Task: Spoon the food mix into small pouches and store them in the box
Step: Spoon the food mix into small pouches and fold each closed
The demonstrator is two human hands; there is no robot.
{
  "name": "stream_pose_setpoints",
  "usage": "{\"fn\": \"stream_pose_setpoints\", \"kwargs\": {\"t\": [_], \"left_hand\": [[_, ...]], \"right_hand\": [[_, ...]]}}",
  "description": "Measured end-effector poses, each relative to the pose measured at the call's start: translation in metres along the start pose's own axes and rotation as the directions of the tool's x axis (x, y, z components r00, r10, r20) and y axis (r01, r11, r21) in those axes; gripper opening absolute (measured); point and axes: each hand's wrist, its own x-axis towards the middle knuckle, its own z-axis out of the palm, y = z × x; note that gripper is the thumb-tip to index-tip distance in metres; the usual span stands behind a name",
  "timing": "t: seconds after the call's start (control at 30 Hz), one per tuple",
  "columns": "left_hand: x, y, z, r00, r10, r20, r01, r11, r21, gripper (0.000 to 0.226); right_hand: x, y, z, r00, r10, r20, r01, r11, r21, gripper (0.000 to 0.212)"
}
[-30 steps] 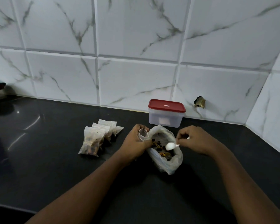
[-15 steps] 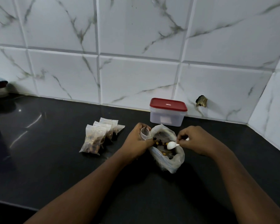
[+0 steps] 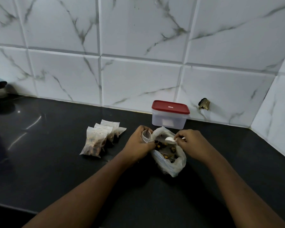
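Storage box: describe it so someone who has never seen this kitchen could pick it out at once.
Find the marble-tiled wall behind the black counter. At its foot, beyond the open bag of food mix, stands the box. Unlike the soft pouches, it is rigid, with a red lid.

Your left forearm (image 3: 92,186) and right forearm (image 3: 237,186) are bare along their whole visible length, from the near edge of the view to the wrists. Your left hand (image 3: 138,143) and right hand (image 3: 193,142) are bare too.
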Motion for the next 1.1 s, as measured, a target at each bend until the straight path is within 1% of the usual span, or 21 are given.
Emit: {"fn": "stream_pose_setpoints", "kwargs": {"t": [0.07, 0.13, 0.2, 0.33, 0.5, 0.63, 0.7, 0.73, 0.87, 0.97, 1.03, 1.1], "left_hand": [[0.001, -0.001, 0.0, 1.0, 0.0, 0.001, 0.0, 1.0, 0.007, 0.037], [0.001, -0.002, 0.0, 1.0, -0.001, 0.009, 0.001, 1.0, -0.004, 0.037], [0.002, -0.003, 0.0, 1.0, -0.002, 0.005, 0.002, 1.0, -0.007, 0.037], [0.002, -0.003, 0.001, 1.0, 0.002, 0.0, -0.002, 1.0, 0.003, 0.035], [0.003, -0.006, 0.001, 1.0, 0.012, -0.002, -0.013, 1.0, -0.002, 0.034], [0.003, -0.006, 0.001, 1.0, 0.013, 0.012, -0.013, 1.0, -0.004, 0.035], [0.003, -0.006, 0.001, 1.0, 0.022, 0.01, -0.022, 1.0, 0.003, 0.035], [0.003, -0.006, 0.0, 1.0, 0.023, 0.01, -0.023, 1.0, 0.007, 0.035], [0.005, -0.008, 0.001, 1.0, 0.016, 0.026, -0.016, 1.0, -0.011, 0.037], [0.005, -0.008, 0.001, 1.0, 0.007, 0.022, -0.007, 1.0, -0.02, 0.038], [0.005, -0.007, 0.001, 1.0, 0.002, 0.019, -0.002, 1.0, -0.024, 0.037], [0.004, -0.006, 0.001, 1.0, 0.003, 0.015, -0.002, 1.0, -0.029, 0.037]], "right_hand": [[0.001, -0.003, 0.006, 1.0, -0.014, 0.023, 0.015, 0.999, -0.049, 0.018], [0.002, -0.006, 0.009, 1.0, -0.027, -0.012, 0.027, 0.999, -0.021, 0.017], [0.004, -0.008, 0.01, 0.998, -0.036, -0.047, 0.034, 0.999, -0.033, 0.018], [0.005, -0.011, 0.017, 0.999, -0.024, 0.023, 0.026, 0.992, -0.121, 0.021], [-0.001, -0.016, 0.006, 0.995, -0.067, 0.071, 0.069, 0.997, -0.036, 0.02], [-0.007, -0.016, -0.005, 0.996, -0.002, 0.093, 0.001, 1.0, 0.017, 0.018], [-0.007, -0.017, -0.003, 0.996, 0.024, 0.09, -0.033, 0.994, 0.1, 0.017], [-0.007, -0.019, 0.0, 0.995, 0.043, 0.086, -0.058, 0.984, 0.171, 0.017], [-0.003, -0.023, 0.015, 0.986, 0.15, 0.073, -0.167, 0.884, 0.437, 0.015], [-0.001, -0.016, 0.016, 0.96, 0.236, 0.148, -0.276, 0.745, 0.607, 0.013], [0.001, -0.01, 0.011, 0.945, 0.279, 0.173, -0.319, 0.66, 0.68, 0.011], [0.002, -0.005, 0.005, 0.943, 0.287, 0.169, -0.317, 0.617, 0.721, 0.011]]}}
